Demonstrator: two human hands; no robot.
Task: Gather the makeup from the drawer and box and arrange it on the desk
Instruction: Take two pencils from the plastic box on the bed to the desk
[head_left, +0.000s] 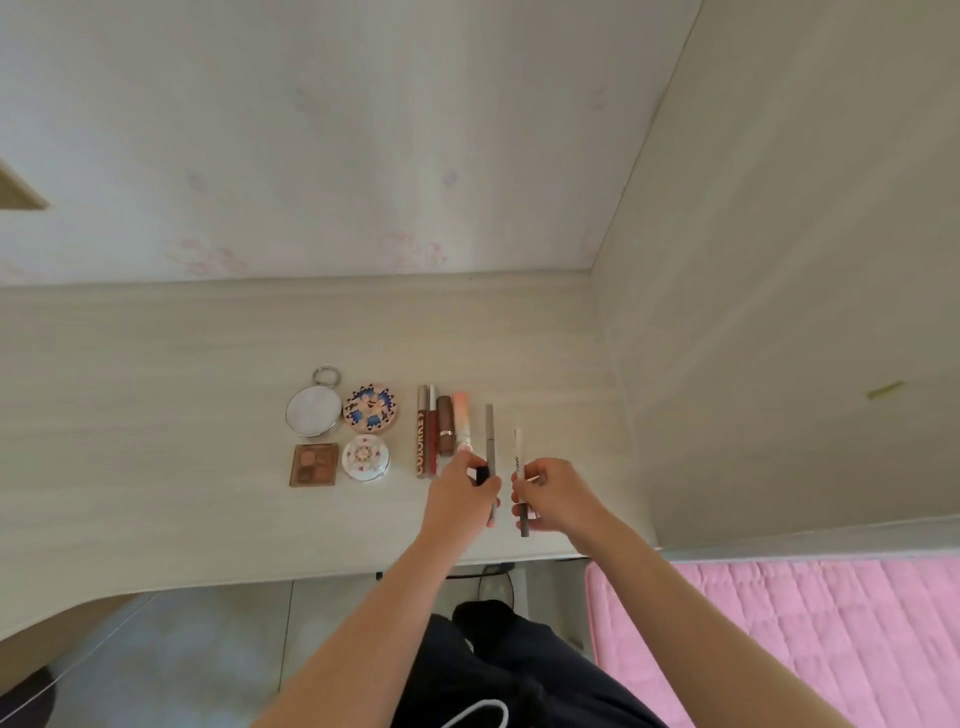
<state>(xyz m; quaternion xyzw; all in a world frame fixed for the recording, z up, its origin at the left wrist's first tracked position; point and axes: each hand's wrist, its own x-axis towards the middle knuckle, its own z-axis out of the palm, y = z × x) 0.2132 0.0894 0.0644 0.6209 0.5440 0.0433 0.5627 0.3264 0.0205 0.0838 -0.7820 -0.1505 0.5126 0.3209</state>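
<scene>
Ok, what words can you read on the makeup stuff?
"COLORKEY": runs lengthwise down the lip gloss tube; last letter unsure.
Dark print on the white pen held in the right hand: too blurred to read.
No other text shows.

Midway between my desk's back and front edges lie a ringed mirror, patterned compact, white compact, eyeshadow palette (square, brown) and a row of lip tubes.

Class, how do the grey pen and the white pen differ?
The grey pen is held by the left hand, the white pen by the right hand. The grey pen is one colour; the white pen has a dark near end. Both are slim and point away.
</scene>
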